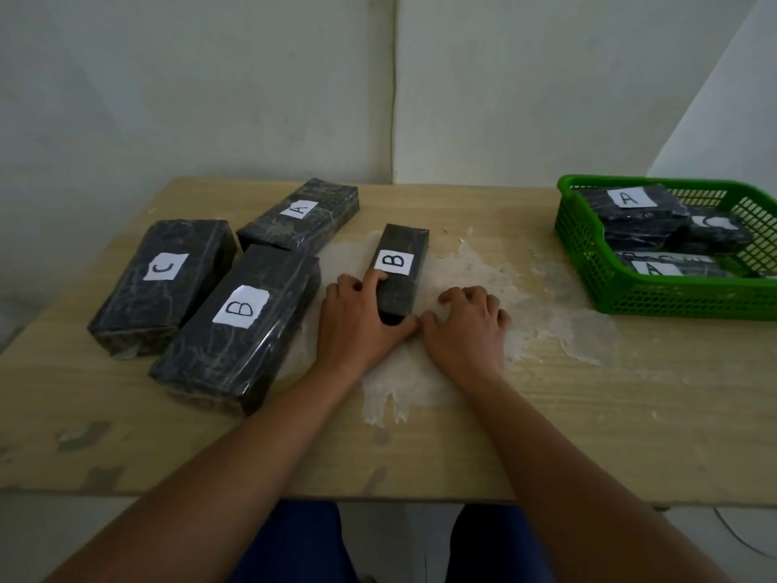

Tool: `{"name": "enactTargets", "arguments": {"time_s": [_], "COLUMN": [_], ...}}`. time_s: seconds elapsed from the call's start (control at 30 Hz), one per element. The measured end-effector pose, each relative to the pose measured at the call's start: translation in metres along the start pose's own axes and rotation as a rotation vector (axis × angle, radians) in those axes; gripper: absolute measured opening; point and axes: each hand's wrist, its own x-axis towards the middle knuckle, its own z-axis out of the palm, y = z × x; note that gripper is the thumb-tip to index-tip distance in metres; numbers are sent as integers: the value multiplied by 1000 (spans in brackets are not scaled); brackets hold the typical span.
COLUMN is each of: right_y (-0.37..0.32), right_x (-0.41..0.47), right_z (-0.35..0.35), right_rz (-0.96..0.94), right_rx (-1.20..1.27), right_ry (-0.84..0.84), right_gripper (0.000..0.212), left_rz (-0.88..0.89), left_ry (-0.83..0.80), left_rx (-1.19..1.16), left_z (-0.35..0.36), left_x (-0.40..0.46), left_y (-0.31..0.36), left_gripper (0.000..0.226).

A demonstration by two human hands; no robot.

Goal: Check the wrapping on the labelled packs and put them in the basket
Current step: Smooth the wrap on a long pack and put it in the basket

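Left hand pinches the small B pack's near end; right hand rests curled, holding nothing.

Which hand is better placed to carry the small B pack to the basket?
Probably the left hand: it already grips the small B pack. The right hand rests on the table beside it, holding nothing, though it is nearer the basket.

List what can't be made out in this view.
- Head view: basket cut off by the right edge, so its pack count is unclear.
- Lowest pack there half hidden behind the basket wall.
- Near end of small B pack covered by left hand.
- Wrapping seams: too blurred.
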Motion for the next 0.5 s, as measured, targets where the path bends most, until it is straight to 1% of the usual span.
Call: {"name": "enactTargets", "arguments": {"time_s": [0.07,0.13,0.23,0.27,0.3,0.37,0.43,0.5], "right_y": [1,1,3,5,6,7,5,4], "right_x": [-2,-6,-13,-15,-16,-21,-29,-37], "right_z": [-2,-7,-19,-24,-28,-37,-47,-59], "right_rz": [7,58,204,261,312,347,296,210], "right_rx": [121,358,774,877,975,1169,1262,1306], "right_ry": [25,70,91,96,101,124,183,222], "right_gripper": [41,40,60,64,64,51,37,33], "left_rz": [63,156,263,299,345,406,381,334], "left_ry": [-4,-17,26,38,35,-18,-118,-220], "left_rx": [-72,-142,-215,-243,-256,-262,-355,-504], "left_z": [-3,-8,-16,-18,-21,-25,-33,-48], "left_x": [-13,-21,-35,-41,-48,-62,-73,-74], "left_y": [-4,-7,-9,-10,-11,-11,-7,0], "left_gripper": [84,83,88,91,95,104,118,133]}}
